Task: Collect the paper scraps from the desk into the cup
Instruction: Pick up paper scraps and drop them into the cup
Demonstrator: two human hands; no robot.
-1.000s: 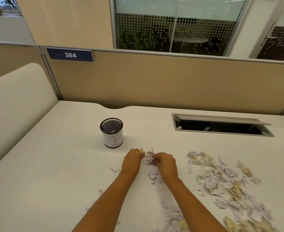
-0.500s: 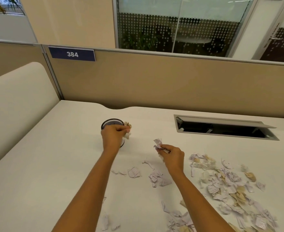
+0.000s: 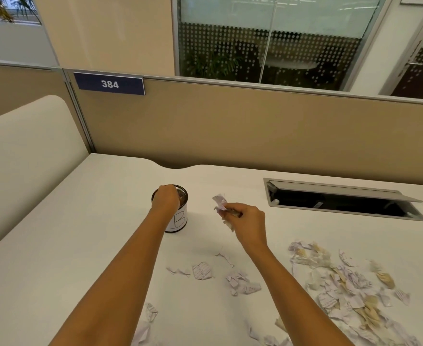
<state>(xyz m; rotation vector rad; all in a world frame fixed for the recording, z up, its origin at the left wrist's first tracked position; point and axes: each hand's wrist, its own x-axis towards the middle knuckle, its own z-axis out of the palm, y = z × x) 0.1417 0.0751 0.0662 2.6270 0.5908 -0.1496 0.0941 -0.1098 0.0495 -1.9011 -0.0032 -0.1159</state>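
Moved since before: up off the desk and over to the cup for the left hand; up and a bit nearer the cup for the right hand.
Left hand: sits right over the mouth of the cup, back up, fingers bent down toward it; cannot tell if any paper is inside the fingers.
Right hand: pinches a bunch of scraps, held up in the air near the cup on its right, not touching it.
Cup: stands upright on the desk, black mesh at the top, white label with a big B, partly hidden by the left hand.
Paper scraps: lie mostly in a big heap on the right, well apart from the cup; a few small bits between and beside the arms.
Step now: looks like dropping the left handful into the cup.
Next move: probably calls for the left hand out of the way, then the right bunch brought over the mouth and let go; wants a straight drop, since light bits can flutter past the rim.
Left to do: a lot, with most paper not yet picked up.
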